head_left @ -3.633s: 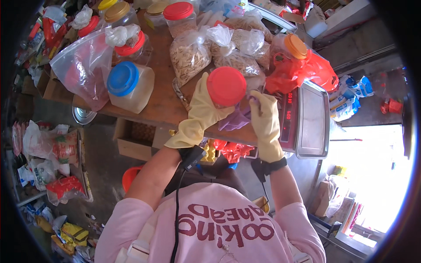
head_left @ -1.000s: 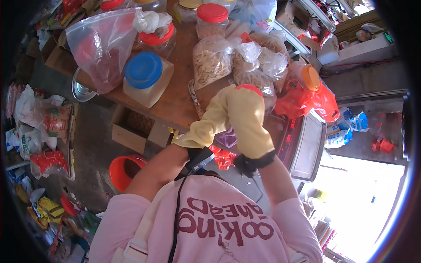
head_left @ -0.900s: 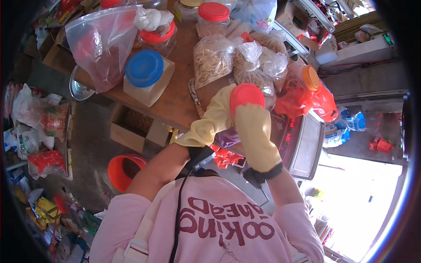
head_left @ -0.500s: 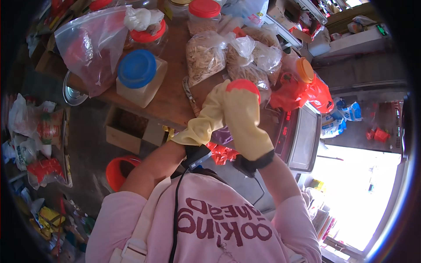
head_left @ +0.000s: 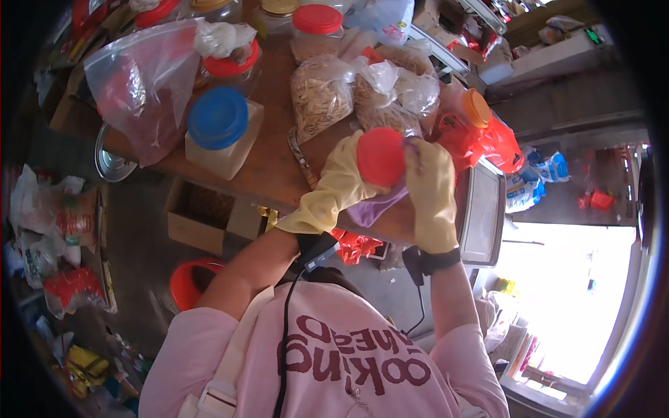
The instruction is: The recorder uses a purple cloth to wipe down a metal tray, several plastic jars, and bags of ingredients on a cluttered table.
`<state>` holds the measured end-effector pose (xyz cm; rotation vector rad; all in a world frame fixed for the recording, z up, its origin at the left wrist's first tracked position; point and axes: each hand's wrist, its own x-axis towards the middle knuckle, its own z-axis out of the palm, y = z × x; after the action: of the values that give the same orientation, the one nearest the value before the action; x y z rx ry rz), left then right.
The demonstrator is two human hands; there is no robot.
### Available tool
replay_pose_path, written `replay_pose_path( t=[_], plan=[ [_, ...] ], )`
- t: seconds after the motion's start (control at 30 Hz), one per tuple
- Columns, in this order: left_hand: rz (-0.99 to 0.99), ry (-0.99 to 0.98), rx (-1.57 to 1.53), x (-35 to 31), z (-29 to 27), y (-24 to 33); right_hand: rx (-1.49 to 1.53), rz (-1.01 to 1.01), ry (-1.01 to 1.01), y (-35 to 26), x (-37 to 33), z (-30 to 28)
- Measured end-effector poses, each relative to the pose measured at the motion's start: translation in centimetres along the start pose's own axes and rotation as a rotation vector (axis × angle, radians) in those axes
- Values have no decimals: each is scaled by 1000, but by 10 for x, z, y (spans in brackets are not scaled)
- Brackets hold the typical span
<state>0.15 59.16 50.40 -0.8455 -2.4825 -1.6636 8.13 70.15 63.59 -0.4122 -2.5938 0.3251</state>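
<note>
Along a cluttered tabletop, mid-frame, the gloved left hand grips a red-lidded jar, apparently steadying it, while the right hand pinches a purple sheet alongside.

Reaching forward with both arms. Clasping with the gloved left hand, turned inward on a slanting forearm; pinching with the fingertips of the gloved right hand, pointing forward just beside the left.
</note>
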Motion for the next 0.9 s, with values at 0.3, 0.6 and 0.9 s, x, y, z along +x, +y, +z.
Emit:
replay_pose_path(
  t=[0.3,0.6,0.9],
  plan=[
    [-96,-335,-311,16,21,-11,33,-114,-284,-12,33,36],
    [18,-326,-386,15,0,-2,-40,237,-146,49,11,-8],
    [-76,-455,-849,14,4,2,-184,-183,-394,24,41,39]
  ],
)
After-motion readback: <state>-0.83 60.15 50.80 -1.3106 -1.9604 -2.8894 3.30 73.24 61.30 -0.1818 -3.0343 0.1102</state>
